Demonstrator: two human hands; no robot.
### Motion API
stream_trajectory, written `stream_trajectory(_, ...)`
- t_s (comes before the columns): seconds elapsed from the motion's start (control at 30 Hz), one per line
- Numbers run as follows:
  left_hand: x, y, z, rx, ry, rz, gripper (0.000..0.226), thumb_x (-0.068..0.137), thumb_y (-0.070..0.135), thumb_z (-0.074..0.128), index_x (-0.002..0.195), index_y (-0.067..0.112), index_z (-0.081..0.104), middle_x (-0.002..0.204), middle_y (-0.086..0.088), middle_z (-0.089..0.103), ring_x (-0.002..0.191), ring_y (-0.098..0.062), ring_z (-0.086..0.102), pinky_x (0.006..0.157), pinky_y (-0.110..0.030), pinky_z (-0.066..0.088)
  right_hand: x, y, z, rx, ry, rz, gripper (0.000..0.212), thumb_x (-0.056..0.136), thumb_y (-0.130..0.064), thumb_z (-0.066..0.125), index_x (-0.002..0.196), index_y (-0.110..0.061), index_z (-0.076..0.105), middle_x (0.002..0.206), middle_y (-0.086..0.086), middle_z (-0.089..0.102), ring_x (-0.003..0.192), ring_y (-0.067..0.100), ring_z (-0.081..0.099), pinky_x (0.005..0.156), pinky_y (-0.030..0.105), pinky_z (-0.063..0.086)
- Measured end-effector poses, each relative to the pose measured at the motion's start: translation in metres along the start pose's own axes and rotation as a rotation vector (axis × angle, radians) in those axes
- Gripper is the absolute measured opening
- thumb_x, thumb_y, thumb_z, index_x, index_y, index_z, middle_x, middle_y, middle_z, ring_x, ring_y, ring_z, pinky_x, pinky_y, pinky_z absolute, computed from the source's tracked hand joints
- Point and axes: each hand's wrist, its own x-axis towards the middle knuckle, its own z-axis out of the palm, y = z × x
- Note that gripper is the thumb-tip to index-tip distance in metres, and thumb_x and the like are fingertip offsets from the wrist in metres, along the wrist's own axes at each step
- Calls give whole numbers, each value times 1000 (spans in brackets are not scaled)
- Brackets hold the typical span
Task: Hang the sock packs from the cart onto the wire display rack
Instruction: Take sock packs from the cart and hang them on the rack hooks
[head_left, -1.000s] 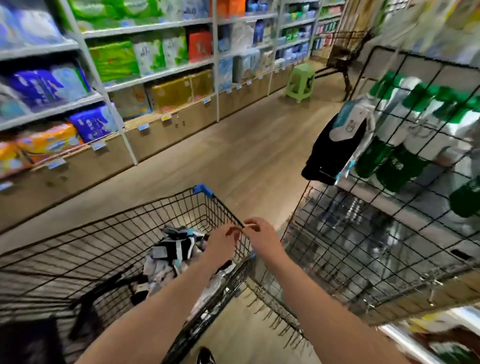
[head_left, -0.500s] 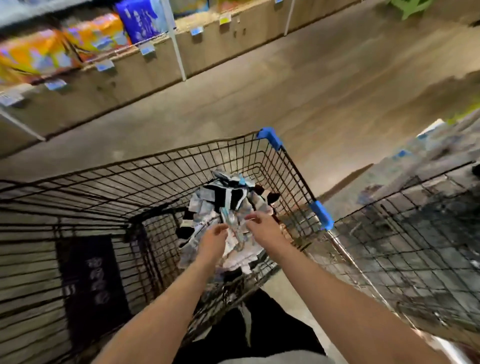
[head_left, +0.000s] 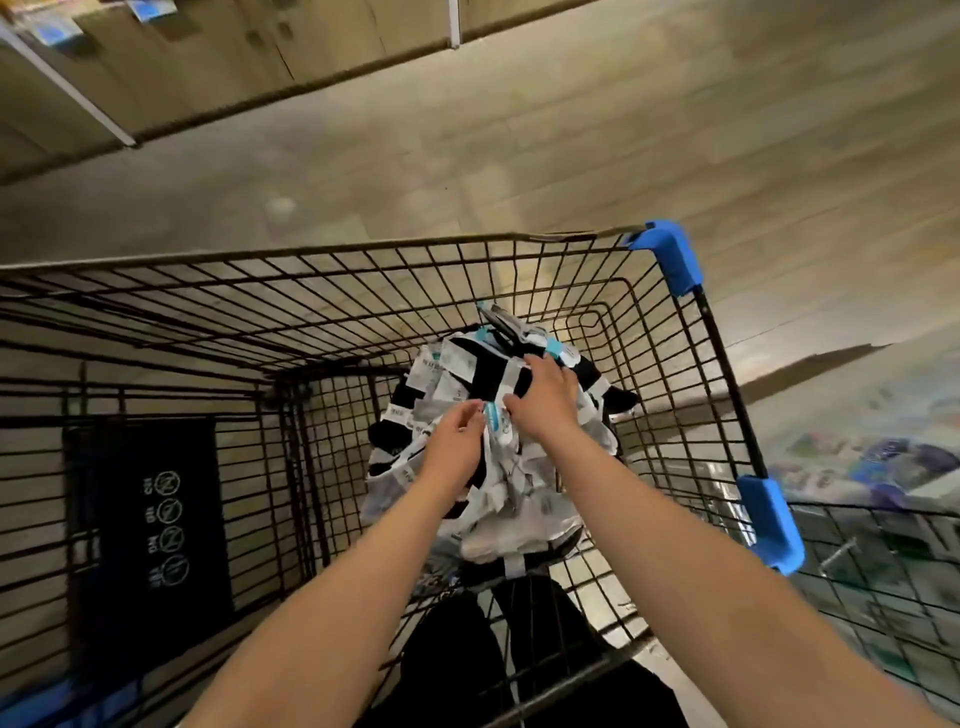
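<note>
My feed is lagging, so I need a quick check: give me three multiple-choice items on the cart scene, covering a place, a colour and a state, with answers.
1. Where do the sock packs lie? A on the floor; B in the cart; C on a shelf.
2. What colour are the corner guards? A red; B blue; C yellow.
3. The left hand and right hand are: A both touching the pile; B both gripping the handle; C hanging idle.
Answers: B, the packs are heaped inside the wire basket; B, both guards in clear view are blue; A, both hands reach down onto the heap.
</note>
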Motion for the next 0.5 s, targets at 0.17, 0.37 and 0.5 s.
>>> stream_trajectory(0.17,24,-5,3,-101,-17,-46,36,106,29,51,142,24,56,141,5,58,129,-14,53,109,-31,42,21,11,22,-95,26,40,51,82,-37,65,132,-38,52,125,1,59,131,32,43,109,53,35)
stream_trajectory(0.37,26,0,1,-297,2,-129,45,105,42,49,146,25,49,140,-4,62,127,-23,60,112,-48,46,-6,12,33,-8,117,-196,49,89,-37,65,137,-34,58,121,-2,53,124,27,44,106,39,37)
stream_trajectory(0.5,10,11,-5,-574,-16,-188,50,103,46,54,142,15,47,131,-7,68,115,-25,69,94,-42,58,-42,-1,28,98,11,-298,52,87,-15,69,137,-30,60,110,-5,41,112,20,45,102,35,43)
